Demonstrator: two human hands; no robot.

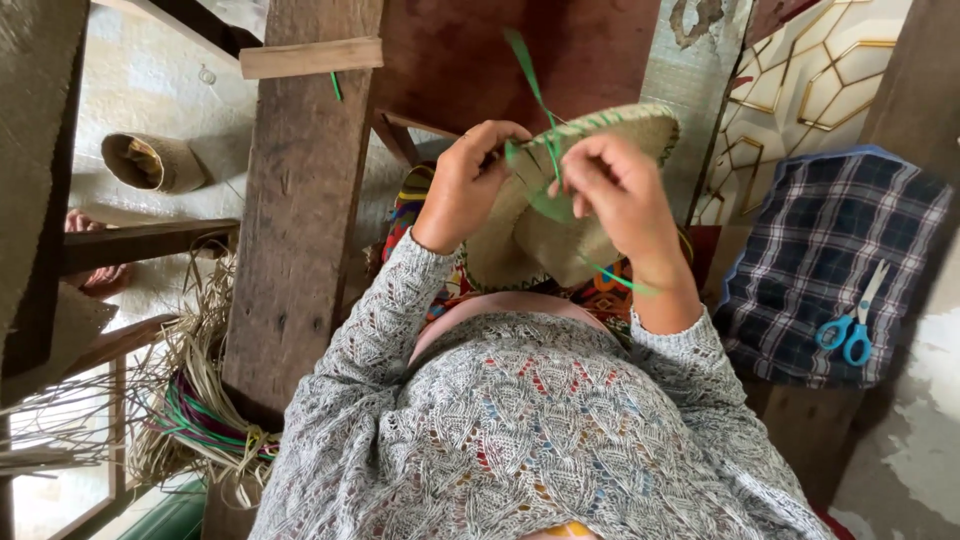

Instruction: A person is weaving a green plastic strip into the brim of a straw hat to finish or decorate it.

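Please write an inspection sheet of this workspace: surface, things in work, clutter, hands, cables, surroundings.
Surface: no table; work is held above the lap, beside a rough wooden post.
Things in work: tan woven straw piece with green edge stitches; green strip threaded through its rim, one end standing up, one end trailing below the right wrist.
Clutter: blue-handled scissors on a folded checked cloth; loose straw bundle with coloured strands; rolled woven piece on the floor.
Hands: left hand grips the woven edge; right hand pinches the green strip.
Cables: nothing seen.
Surroundings: patterned floor, wooden beams, grey knitted sleeves.
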